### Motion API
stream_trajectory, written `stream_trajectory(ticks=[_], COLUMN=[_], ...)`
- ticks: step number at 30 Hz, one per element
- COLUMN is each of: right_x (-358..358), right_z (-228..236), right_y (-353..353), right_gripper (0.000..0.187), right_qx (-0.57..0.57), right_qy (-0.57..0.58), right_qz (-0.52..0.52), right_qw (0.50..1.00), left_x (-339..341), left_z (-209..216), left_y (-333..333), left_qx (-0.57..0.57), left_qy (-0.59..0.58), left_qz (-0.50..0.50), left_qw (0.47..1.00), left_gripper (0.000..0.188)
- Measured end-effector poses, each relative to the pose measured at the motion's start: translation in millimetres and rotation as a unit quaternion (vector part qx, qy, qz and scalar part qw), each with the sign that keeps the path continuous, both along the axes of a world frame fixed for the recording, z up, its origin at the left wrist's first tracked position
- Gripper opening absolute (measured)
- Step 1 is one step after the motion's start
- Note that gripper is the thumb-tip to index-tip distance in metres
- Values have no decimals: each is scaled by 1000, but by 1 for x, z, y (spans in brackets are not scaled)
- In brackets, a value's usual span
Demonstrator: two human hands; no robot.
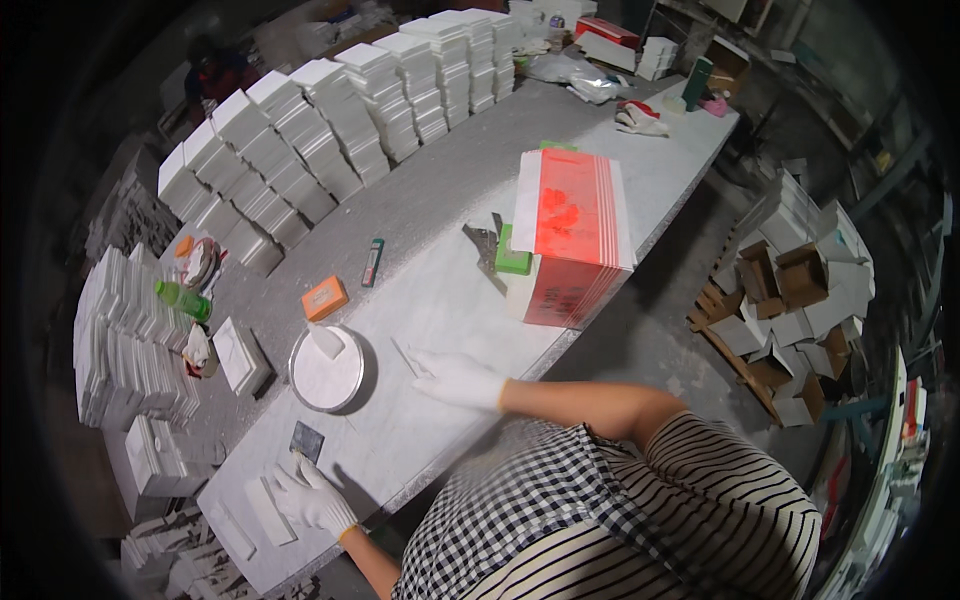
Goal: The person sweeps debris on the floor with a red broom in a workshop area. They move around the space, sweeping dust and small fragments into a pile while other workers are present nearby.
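My left hand (315, 498), in a white knit glove, is low over the near left part of the table with its fingers stretched apart. Its fingers are beside a white strip (272, 512), and one fingertip meets the lower edge of a dark grey square plate (307, 440). My right hand (458, 381), gloved too, pinches a thin flat piece (405, 359) seen nearly edge-on; its kind is unclear. Between and beyond the hands stands a round metal bowl (325, 395) of white powder, with a pale block (327, 341) at its far rim.
Tall stacks of white tiles (290, 140) line the far side; more tiles (125, 340) stand left. A red and white box (575, 235) is to the right. An orange box (324, 298) and green bottle (183, 300) lie beyond the bowl. Cartons (785, 300) fill a pallet.
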State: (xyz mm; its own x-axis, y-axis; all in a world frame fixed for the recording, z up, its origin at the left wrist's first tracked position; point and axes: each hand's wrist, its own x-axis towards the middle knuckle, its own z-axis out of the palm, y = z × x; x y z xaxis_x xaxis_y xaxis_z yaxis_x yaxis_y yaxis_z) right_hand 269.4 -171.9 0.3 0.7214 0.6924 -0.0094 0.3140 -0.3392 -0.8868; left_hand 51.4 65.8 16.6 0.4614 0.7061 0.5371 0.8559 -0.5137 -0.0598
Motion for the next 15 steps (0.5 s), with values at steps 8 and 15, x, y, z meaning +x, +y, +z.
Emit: stream_trajectory(ticks=[8, 15], right_x=[9, 12], right_z=[28, -10], right_y=[-49, -198], right_gripper=[32, 36], right_qx=[-101, -398], right_qy=[-155, -26], right_qz=[99, 119], right_qw=[978, 909], left_x=[73, 126], left_z=[5, -11], left_y=[-83, -136], left_qx=[-179, -381], left_qy=[-191, -33], left_qz=[-372, -489], left_qw=[890, 784], left_gripper=[45, 48])
